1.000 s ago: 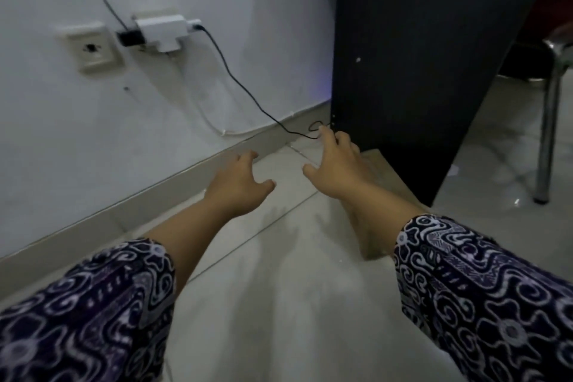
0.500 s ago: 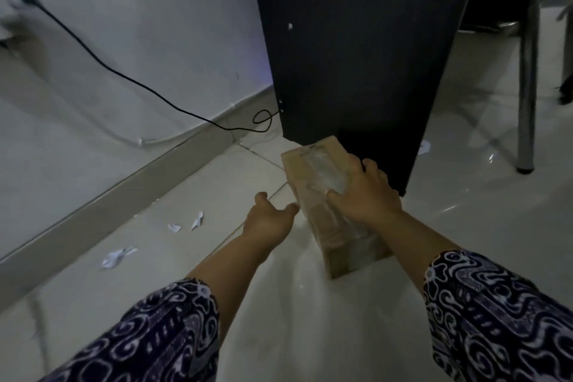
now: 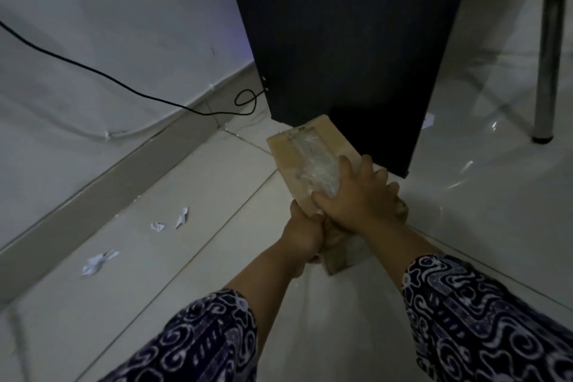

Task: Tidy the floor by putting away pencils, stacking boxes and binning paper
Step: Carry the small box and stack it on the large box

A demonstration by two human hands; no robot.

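Box: the cardboard box [image 3: 313,164] lies on the floor [image 3: 465,226], far end against the dark cabinet panel [image 3: 341,40].
Right hand [image 3: 359,198]: your fingers spread over the top.
Left hand [image 3: 302,234]: your fingers curl around the near-left edge.
Advice: lift level, clear of the panel.
Pending: paper scraps [image 3: 99,261] near the skirting.

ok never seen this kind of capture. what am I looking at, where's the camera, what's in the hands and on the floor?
There is no robot. A person wears one wide-angle camera on the head, looking forward and down, so the two patterned sleeves at the bottom are that person's own arms.

Both hands are on a brown cardboard box with clear tape on top: the left hand grips its near left edge, the right hand presses on top. The box's far end reaches the foot of a dark panel.

On the tiled floor, to the left, lie torn paper scraps. A black cable runs along the wall. A metal chair leg stands at the right.
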